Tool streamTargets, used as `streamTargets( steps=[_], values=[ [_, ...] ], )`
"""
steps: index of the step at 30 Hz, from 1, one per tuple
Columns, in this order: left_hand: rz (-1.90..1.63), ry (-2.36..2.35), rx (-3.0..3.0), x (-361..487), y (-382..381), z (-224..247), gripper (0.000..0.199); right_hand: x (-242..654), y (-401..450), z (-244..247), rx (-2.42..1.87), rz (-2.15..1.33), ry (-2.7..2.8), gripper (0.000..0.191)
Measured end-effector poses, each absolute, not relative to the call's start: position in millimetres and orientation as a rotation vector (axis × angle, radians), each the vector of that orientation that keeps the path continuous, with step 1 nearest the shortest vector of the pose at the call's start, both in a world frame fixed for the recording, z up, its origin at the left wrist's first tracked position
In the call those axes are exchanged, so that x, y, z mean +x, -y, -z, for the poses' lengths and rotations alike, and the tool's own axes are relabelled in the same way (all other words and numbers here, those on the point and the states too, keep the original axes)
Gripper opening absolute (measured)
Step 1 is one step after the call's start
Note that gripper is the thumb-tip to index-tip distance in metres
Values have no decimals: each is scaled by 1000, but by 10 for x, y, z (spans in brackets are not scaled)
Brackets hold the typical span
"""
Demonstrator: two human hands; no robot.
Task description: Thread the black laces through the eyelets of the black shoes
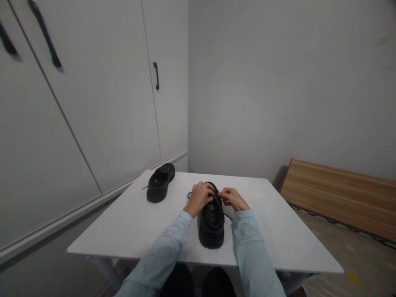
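Note:
A black lace-up shoe (211,238) stands on the white table in front of me, heel toward me and toe pointing away. My left hand (200,198) lies over its upper from the left, fingers curled onto the lacing area. From the right, my right hand (233,199) pinches a black shoelace (228,216) by the eyelets, thumb and forefinger together; one loose end of that lace trails on the shoe's right side. Part of the lace also shows left of my left hand. My fingers hide much of the lacing.
A second black shoe (157,194) stands at the table's back left, a lace end sticking out beside it. The white table (130,235) meets white cabinets (108,103) on the left. A wood-grain board (337,198) leans against the wall at right.

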State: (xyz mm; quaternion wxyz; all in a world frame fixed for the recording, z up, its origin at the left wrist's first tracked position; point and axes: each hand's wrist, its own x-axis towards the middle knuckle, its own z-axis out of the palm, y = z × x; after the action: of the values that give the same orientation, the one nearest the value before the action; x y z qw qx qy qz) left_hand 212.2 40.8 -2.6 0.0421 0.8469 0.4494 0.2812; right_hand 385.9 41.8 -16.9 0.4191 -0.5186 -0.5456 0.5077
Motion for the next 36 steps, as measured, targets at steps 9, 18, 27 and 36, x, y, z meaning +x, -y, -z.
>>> streamTargets(
  steps=[9,18,27,36],
  values=[
    [-934,-1325,2577,2136,-442,49,3,3868,-436,191,-1303,-1286,1361,31],
    [-1115,-1190,2528,2069,-427,100,7,3860,-402,116,-1062,-1006,1606,49],
    [-1534,-1006,1854,1982,-457,83,14,3890,-345,59,-1042,-1093,1794,63],
    [-1668,-499,963,1839,-463,-29,35,3907,-341,34,-1000,-1103,1764,65]
  ],
)
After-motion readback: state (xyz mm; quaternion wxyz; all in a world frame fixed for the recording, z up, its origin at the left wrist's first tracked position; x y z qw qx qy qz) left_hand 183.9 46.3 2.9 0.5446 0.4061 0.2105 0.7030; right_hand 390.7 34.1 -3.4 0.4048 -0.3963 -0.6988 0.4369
